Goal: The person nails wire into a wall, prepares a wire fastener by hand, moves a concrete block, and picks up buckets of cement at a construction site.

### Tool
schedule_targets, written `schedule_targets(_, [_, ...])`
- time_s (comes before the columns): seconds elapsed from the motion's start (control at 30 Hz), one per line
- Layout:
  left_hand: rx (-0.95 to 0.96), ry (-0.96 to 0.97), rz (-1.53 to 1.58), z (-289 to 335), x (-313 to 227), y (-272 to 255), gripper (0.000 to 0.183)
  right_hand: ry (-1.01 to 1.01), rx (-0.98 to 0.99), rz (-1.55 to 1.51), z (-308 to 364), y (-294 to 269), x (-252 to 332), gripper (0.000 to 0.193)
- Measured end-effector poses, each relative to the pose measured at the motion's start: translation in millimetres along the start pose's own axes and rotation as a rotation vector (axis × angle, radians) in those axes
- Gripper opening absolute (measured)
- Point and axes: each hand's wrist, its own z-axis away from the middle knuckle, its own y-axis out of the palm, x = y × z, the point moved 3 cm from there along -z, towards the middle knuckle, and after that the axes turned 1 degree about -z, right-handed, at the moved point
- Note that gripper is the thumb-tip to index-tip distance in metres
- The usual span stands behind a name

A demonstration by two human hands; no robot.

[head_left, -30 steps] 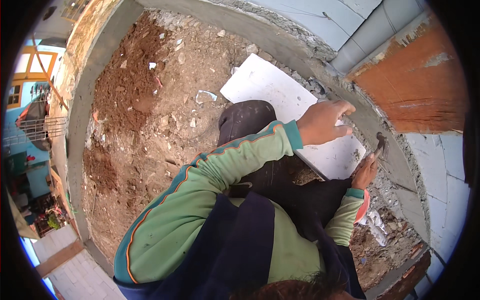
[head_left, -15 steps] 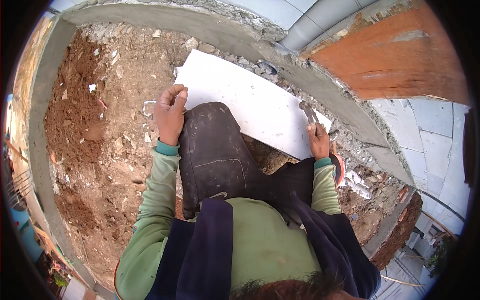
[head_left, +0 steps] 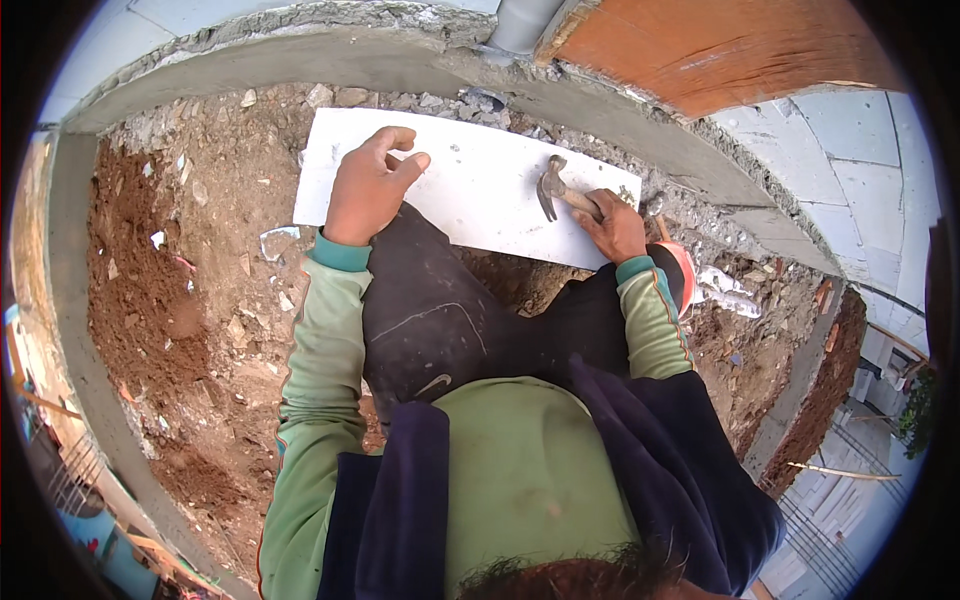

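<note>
Over the white slab [head_left: 485, 195], left hand [head_left: 370, 188] half-open with fingers curved, right hand [head_left: 616, 228] wrapped around a hammer [head_left: 553, 185].

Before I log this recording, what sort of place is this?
Probably a building site: rubble-strewn soil, a rough cement wall, and a hammer in the right hand.
</note>
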Motion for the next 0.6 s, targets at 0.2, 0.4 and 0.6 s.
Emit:
schedule_targets(0.2, [-0.237, -0.024, 0.044, -10.8, 14.0, -8.6, 0.044, -0.036, 0.003, 0.017, 3.0, -0.8, -1.6, 0.033])
schedule_targets(0.4, [-0.656, -0.142, -0.278, 18.6, 111.8, -50.2, 0.053, 0.098, 0.072, 0.153, 1.3, -4.9, -8.2, 0.036])
schedule_targets(0.6, [-0.662, -0.304, -0.197, 68.5, 170.0, -27.3, 0.066, 0.162, 0.103, 0.098, 6.3, -4.3, -18.7, 0.042])
